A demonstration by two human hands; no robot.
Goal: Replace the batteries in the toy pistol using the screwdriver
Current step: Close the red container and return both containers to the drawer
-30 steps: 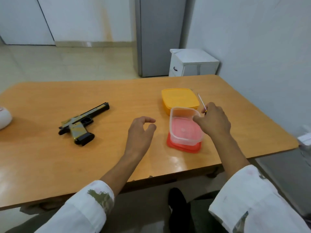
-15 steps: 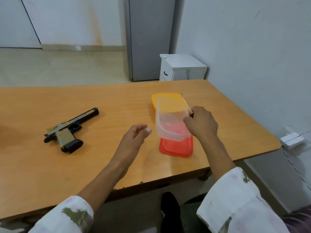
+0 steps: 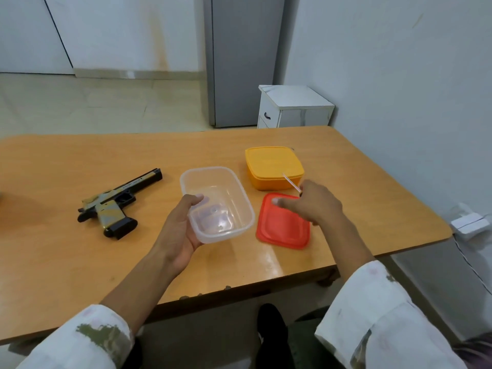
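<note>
Nearest, the left hand (image 3: 181, 230) grips the near-left corner of the clear container (image 3: 229, 193), thumb over its rim. The right hand (image 3: 316, 206) pinches the slim screwdriver (image 3: 291, 183) above the red lid (image 3: 282, 225). Probably best: set the container down flat, with the screwdriver tip pointed away. Farther left on the table (image 3: 80, 257), the toy pistol (image 3: 117, 201) lies well apart from both hands. The yellow box (image 3: 271, 163) sits farthest.

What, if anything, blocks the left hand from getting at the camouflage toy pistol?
Probably yes, once freed: the left hand grips the clear plastic container, and only bare wooden table separates it from the toy pistol.
</note>
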